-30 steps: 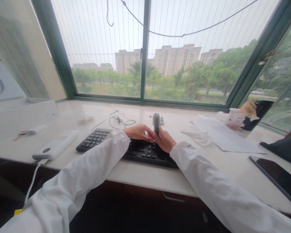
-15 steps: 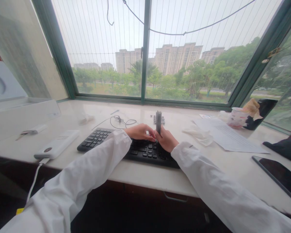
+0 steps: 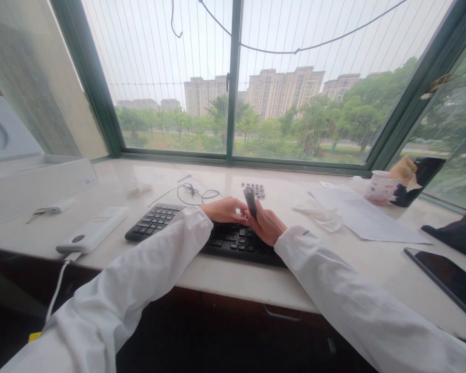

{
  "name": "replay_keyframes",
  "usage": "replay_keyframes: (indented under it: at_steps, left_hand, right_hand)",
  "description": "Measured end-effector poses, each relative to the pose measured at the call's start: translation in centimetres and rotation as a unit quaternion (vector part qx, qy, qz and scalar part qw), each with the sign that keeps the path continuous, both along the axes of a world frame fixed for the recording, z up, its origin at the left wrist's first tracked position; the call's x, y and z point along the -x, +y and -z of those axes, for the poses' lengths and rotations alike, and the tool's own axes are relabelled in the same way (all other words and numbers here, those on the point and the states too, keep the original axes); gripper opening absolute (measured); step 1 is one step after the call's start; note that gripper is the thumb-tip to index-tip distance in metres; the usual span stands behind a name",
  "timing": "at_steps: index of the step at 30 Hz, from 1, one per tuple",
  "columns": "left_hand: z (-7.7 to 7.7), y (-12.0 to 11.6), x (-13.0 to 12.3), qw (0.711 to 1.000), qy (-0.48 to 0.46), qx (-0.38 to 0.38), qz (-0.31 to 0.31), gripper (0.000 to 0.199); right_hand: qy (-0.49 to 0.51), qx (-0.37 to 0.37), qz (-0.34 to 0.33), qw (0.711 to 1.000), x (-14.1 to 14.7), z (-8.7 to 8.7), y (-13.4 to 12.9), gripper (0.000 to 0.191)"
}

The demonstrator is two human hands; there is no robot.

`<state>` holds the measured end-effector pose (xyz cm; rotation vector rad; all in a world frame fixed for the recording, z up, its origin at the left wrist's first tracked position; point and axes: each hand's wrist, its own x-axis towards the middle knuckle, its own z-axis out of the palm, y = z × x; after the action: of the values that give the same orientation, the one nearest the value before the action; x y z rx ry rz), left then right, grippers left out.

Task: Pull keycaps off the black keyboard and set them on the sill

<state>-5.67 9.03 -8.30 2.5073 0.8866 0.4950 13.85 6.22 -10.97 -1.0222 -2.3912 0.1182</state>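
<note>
A black keyboard [image 3: 155,221] lies on the white counter, partly hidden by my hands and left sleeve. My right hand [image 3: 270,226] is wrapped round a dark grey, stick-shaped tool [image 3: 250,202], held over the keyboard's right part and leaning left at its top. Its exact kind I cannot make out. Fingers of my left hand [image 3: 223,211] are pinched together close to the tool's lower end; whatever lies between them is too small to name. Several loose keycaps [image 3: 258,190] sit behind the hands. At the keyboard's right end, the keys are mostly hidden by my right hand.
A thin black cable [image 3: 194,191] curls behind the keyboard. To the left are a white power bank [image 3: 97,228] with a plugged-in cable and a white box [image 3: 42,178]. On the right lie crumpled tissue [image 3: 322,217], paper sheets [image 3: 373,217], a paper cup [image 3: 380,186] and a phone [image 3: 442,280].
The tool in my right hand has tipped from upright to leaning left, and its top is lower. More of the loose keycaps show behind it. My left hand has stayed nearly in place.
</note>
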Motion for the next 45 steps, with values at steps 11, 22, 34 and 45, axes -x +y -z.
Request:
replay_keyframes:
  at_steps: [11, 22, 34, 45]
  left_hand:
    - [-0.6, -0.2, 0.2, 1.0, 0.008, 0.016, -0.004, 0.033]
    - [-0.6, -1.3, -0.5, 0.981, 0.028, -0.192, 0.015, 0.012]
    - [-1.0, -2.1, -1.2, 0.942, 0.012, -0.32, -0.097, 0.016]
    - [-0.7, -1.4, -0.7, 0.939, -0.007, -0.308, -0.15, 0.021]
  right_hand:
    - [0.056, -0.025, 0.032, 0.998, 0.3, 0.0, -0.5, 0.027]
    - [0.252, 0.101, 0.158, 0.949, -1.2, -1.4, 1.7, 0.027]
    - [0.195, 0.245, 0.005, 0.95, -1.3, -1.4, 1.6, 0.028]
    - [0.263, 0.243, 0.041, 0.933, -1.8, -1.4, 2.3, 0.032]
